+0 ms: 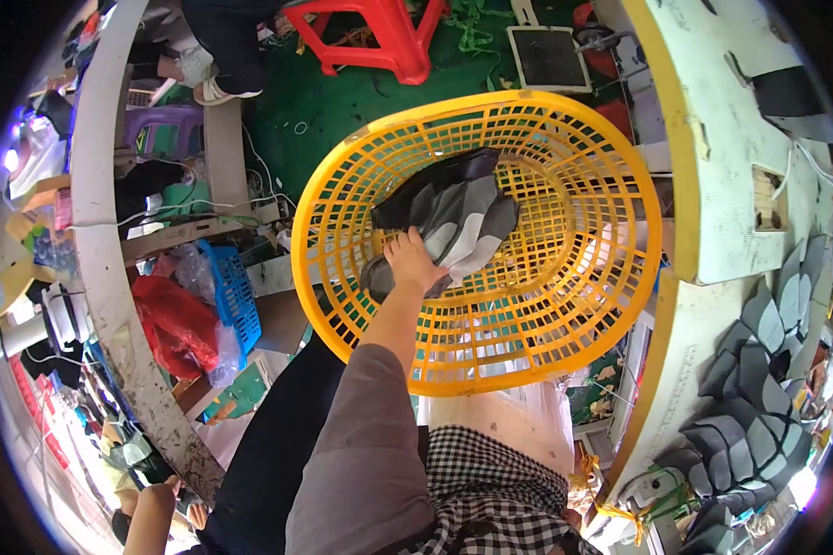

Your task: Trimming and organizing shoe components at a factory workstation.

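Observation:
My left hand (414,265) reaches down into a large yellow plastic basket (652,231) with open lattice walls. Its fingers and thumb close on the near edge of a bundle of grey and black shoe-upper pieces (449,222). These soft, curved pieces overlap one another toward the basket's left side, with a dark layer along the far edge. My fingertips are partly hidden among them. The right half of the basket floor shows bare lattice. My right hand is out of the picture.
A white bench with a yellow edge (680,139) stands at right, stacked with more grey pieces (750,425). A red stool (389,37) is ahead. At left are a blue crate (231,296), a red bag (171,324) and another person's forearm (153,518).

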The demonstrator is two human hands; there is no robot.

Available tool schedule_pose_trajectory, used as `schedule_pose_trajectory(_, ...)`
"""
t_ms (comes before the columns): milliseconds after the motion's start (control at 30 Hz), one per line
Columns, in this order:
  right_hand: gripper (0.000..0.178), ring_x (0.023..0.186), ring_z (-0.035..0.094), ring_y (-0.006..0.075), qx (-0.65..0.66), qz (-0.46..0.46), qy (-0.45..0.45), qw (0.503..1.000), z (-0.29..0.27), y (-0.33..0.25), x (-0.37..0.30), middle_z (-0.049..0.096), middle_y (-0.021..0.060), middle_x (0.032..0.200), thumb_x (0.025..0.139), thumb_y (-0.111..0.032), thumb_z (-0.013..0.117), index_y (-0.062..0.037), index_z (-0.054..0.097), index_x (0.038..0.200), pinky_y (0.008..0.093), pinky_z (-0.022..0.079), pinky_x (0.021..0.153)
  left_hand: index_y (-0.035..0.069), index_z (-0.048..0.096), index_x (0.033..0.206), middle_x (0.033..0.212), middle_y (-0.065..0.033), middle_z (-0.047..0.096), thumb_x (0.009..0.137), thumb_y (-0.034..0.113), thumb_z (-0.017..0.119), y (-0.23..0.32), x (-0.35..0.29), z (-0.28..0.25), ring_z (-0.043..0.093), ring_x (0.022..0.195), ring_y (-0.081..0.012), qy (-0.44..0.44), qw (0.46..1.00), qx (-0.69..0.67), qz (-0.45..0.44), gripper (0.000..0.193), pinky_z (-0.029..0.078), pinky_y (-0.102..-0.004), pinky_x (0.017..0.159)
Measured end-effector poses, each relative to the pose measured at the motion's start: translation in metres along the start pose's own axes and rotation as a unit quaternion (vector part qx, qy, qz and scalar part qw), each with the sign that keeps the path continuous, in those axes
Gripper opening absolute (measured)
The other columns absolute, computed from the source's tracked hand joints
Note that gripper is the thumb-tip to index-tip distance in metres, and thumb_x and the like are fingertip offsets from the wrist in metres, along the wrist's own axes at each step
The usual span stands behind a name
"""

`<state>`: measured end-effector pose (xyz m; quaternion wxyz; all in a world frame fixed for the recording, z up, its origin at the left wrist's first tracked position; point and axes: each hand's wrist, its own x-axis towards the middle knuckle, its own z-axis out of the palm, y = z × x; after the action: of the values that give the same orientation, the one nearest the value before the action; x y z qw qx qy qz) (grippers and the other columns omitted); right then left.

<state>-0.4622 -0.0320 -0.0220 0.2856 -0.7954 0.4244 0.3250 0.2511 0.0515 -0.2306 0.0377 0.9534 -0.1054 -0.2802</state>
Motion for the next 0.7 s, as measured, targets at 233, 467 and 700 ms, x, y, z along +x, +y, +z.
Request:
schedule_pose_trajectory(233, 0.036, 0.077, 0.057, 0.0268, 0.153, 0.115, -0.03, 0.981, -0.063, -0.098, 0.029, 0.06, 0.016, 0.083, 0.06, -0.012, 0.067, 0.0022, 0.057, 0.091, 0.0362, 0.046, 0.071, 0.001, 0.042, 0.125, 0.115, -0.012, 0.057, 0.059, 0.033, 0.083, -0.006, -0.066, -0.116, 0.056, 0.105, -0.0285, -0.054, 0.872, -0.486, 0.015, 0.084, 0.044, -0.0412, 0.09)
schedule_pose_trajectory(467, 0.039, 0.111, 0.05, 0.0198, 0.446, -0.069, -0.141, 0.881, -0.171, -0.272, 0.078, 0.051, 0.0105, 0.12, 0.087, -0.013, 0.058, -0.0027, 0.045, 0.122, 0.0311, 0.038, 0.096, 0.003, 0.045, 0.126, 0.116, -0.0081, 0.058, 0.066, 0.029, 0.078, -0.029, -0.159, -0.194, 0.055, 0.108, -0.0232, -0.379, 0.553, -0.738, 0.078, 0.074, 0.043, -0.0373, 0.093)
schedule_pose_trajectory(700, 0.092, 0.129, 0.032, 0.0248, 0.602, -0.429, -0.036, 0.673, -0.269, -0.428, 0.101, 0.031, 0.019, 0.138, 0.079, -0.037, 0.067, -0.004, 0.009, 0.142, 0.0357, 0.027, 0.105, -0.002, 0.031, 0.131, 0.122, -0.0137, 0.05, 0.058, 0.021, 0.084, 0.055, -0.262, -0.274, 0.049, 0.114, -0.0246, -0.209, 0.727, -0.613, 0.227, 0.093, 0.037, -0.0361, 0.098)
